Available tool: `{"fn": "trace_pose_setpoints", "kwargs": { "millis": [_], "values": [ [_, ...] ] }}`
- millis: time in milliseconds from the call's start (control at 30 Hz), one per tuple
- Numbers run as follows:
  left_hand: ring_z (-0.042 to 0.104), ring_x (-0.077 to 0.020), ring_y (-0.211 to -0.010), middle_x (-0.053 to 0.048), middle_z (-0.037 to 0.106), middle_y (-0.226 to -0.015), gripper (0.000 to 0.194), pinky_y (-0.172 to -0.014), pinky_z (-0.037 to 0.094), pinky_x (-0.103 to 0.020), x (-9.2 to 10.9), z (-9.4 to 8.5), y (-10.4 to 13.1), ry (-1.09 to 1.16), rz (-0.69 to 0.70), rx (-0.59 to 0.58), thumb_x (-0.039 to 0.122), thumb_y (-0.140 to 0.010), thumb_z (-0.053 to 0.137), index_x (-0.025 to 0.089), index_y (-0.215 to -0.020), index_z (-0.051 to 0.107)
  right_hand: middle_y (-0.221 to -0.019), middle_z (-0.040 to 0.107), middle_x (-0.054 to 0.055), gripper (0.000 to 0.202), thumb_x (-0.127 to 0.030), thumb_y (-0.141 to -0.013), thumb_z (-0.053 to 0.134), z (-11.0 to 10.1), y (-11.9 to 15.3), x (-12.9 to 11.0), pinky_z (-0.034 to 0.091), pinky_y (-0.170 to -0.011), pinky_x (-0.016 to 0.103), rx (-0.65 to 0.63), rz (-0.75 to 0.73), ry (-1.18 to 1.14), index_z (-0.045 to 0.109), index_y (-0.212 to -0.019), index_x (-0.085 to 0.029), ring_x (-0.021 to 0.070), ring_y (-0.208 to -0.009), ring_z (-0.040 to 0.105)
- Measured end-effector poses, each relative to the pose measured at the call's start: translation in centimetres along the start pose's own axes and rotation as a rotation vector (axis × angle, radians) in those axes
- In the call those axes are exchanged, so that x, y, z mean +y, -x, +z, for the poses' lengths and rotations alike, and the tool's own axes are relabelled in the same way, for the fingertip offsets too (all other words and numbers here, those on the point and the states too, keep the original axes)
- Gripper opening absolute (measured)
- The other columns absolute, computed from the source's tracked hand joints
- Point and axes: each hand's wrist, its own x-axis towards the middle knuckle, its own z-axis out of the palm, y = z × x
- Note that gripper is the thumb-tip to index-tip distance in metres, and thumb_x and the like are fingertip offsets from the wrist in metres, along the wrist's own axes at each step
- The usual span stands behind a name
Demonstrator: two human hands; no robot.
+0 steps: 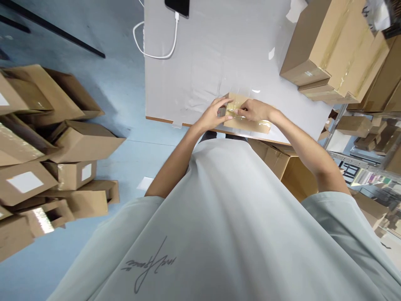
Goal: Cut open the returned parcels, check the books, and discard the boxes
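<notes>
A small cardboard box (pixel 250 125) with shiny clear tape on its top lies near the front edge of the grey table (pixel 194 75). My left hand (pixel 216 113) is at the box's left end, its thumb and fingers spread around that end and touching it. On the taped top rests my right hand (pixel 254 110), fingers curled in and fingertips pressed near the left part of the tape. Whether those fingers pinch a bit of tape is too small to tell.
Stacked cardboard boxes (pixel 313 54) stand on the table's right side. A phone (pixel 180 6) with a white cable (pixel 171 52) lies at the back left. Open boxes (pixel 84 142) are piled on the floor at left. Another open box (pixel 297 175) sits below the table edge, beside a metal shelf (pixel 360 158).
</notes>
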Motion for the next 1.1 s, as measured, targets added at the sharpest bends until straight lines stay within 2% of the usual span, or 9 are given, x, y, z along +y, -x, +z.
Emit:
{"fn": "trace_pose_setpoints", "kwargs": {
  "millis": [200, 333, 467, 533, 633, 733, 867, 967, 1100],
  "values": [
    [0.049, -0.0406, -0.165, -0.017, 0.050, -0.176, 0.089, -0.136, 0.046, -0.058, 0.4, -0.1, 0.2, 0.001, -0.010, -0.003, 0.078, -0.098, 0.076, 0.030, -0.170, 0.056, -0.073, 0.067, 0.004, 0.044, -0.046, -0.116, 0.053, -0.4, 0.2, -0.7, 0.036, -0.071, 0.035, -0.025, 0.049, 0.017, 0.066, -0.082, -0.021, 0.0203, -0.072, 0.057],
    [0.051, -0.0419, -0.164, -0.017, 0.051, -0.175, 0.089, -0.134, 0.048, -0.059, 0.3, -0.1, 0.0, 0.007, -0.013, 0.004, 0.077, -0.098, 0.078, 0.030, -0.170, 0.056, -0.071, 0.063, 0.005, 0.041, -0.044, -0.114, 0.056, -0.4, -0.4, -1.2, 0.035, -0.072, 0.035, 0.003, 0.073, 0.068, 0.067, -0.081, -0.021, 0.0211, -0.072, 0.056],
    [0.050, -0.0419, -0.165, -0.018, 0.052, -0.175, 0.090, -0.134, 0.048, -0.059, 0.3, -0.1, -0.2, 0.031, -0.031, 0.001, 0.076, -0.095, 0.080, 0.029, -0.169, 0.058, -0.066, 0.060, 0.004, 0.043, -0.049, -0.112, 0.062, 0.1, -1.8, -0.3, 0.036, -0.073, 0.036, 0.028, 0.062, 0.034, 0.070, -0.081, -0.022, 0.0230, -0.072, 0.058],
    [0.048, -0.0417, -0.167, -0.017, 0.051, -0.176, 0.089, -0.135, 0.048, -0.059, 0.3, -0.2, -0.2, 0.035, -0.038, -0.002, 0.076, -0.095, 0.081, 0.029, -0.168, 0.059, -0.065, 0.060, 0.005, 0.045, -0.055, -0.110, 0.067, 0.5, -2.2, 0.7, 0.037, -0.073, 0.036, 0.030, 0.082, 0.025, 0.070, -0.080, -0.022, 0.0240, -0.072, 0.059],
    [0.048, -0.0413, -0.167, -0.016, 0.052, -0.176, 0.087, -0.135, 0.048, -0.060, 0.6, -0.2, -0.1, 0.033, -0.045, 0.005, 0.075, -0.095, 0.081, 0.030, -0.167, 0.061, -0.072, 0.069, 0.009, 0.045, -0.058, -0.108, 0.070, 0.8, -1.7, 2.8, 0.041, -0.073, 0.036, 0.011, 0.169, 0.066, 0.075, -0.082, -0.021, 0.0262, -0.076, 0.065],
    [0.050, -0.0406, -0.165, -0.017, 0.053, -0.175, 0.086, -0.134, 0.049, -0.059, 0.8, -0.4, 0.1, 0.029, -0.054, 0.004, 0.075, -0.096, 0.080, 0.030, -0.166, 0.062, -0.087, 0.079, 0.014, 0.048, -0.057, -0.112, 0.063, 0.9, 0.6, 5.4, 0.043, -0.074, 0.037, -0.040, 0.258, 0.148, 0.083, -0.092, -0.018, 0.0285, -0.083, 0.072],
    [0.058, -0.0393, -0.157, -0.016, 0.053, -0.174, 0.086, -0.129, 0.055, -0.059, 0.9, -0.4, 0.1, 0.024, -0.076, 0.003, 0.077, -0.095, 0.079, 0.031, -0.165, 0.062, -0.098, 0.083, 0.017, 0.049, -0.054, -0.113, 0.061, 0.8, 4.8, 9.2, 0.046, -0.074, 0.038, -0.050, 0.463, 0.212, 0.087, -0.112, -0.013, 0.0303, -0.088, 0.075],
    [0.062, -0.0392, -0.152, -0.017, 0.052, -0.174, 0.087, -0.124, 0.058, -0.057, 0.8, -0.3, 0.1, 0.008, -0.090, -0.001, 0.079, -0.095, 0.078, 0.030, -0.165, 0.062, -0.093, 0.083, 0.014, 0.050, -0.058, -0.112, 0.064, 0.7, 6.9, 11.4, 0.048, -0.075, 0.037, -0.049, 0.541, 0.132, 0.088, -0.116, -0.014, 0.0270, -0.082, 0.074],
    [0.063, -0.0404, -0.151, -0.018, 0.052, -0.175, 0.087, -0.117, 0.065, -0.055, 1.0, -0.2, 0.0, 0.000, -0.112, -0.027, 0.081, -0.097, 0.074, 0.029, -0.166, 0.061, -0.082, 0.077, 0.007, 0.049, -0.061, -0.111, 0.066, 0.7, 8.0, 13.2, 0.049, -0.072, 0.035, -0.109, 0.496, 0.000, 0.088, -0.113, -0.016, 0.0215, -0.071, 0.067]
  ]
}}
